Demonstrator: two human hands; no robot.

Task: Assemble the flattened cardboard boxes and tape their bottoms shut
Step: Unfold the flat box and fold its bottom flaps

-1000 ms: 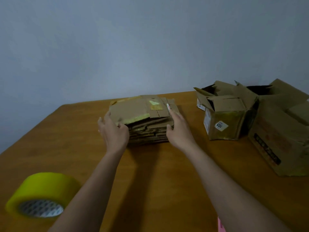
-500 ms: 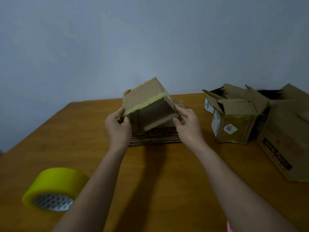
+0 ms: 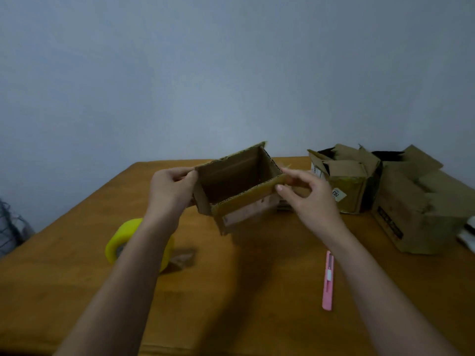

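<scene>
Cardboard box (image 3: 239, 186), opened into a rectangular sleeve, is held above the middle of a wooden table (image 3: 231, 291), its open end tilted toward the camera. Near the table's left edge lies a yellow tape roll (image 3: 120, 242), partly hidden behind the forearm. The left hand (image 3: 169, 191) grips the box's left wall, fingers curled round its edge; the right hand (image 3: 308, 199) pinches the near right flap between thumb and fingertips. A pink utility knife (image 3: 328, 281) lies on the table below the right wrist. Assembled boxes (image 3: 344, 181) crowd the far right corner.
</scene>
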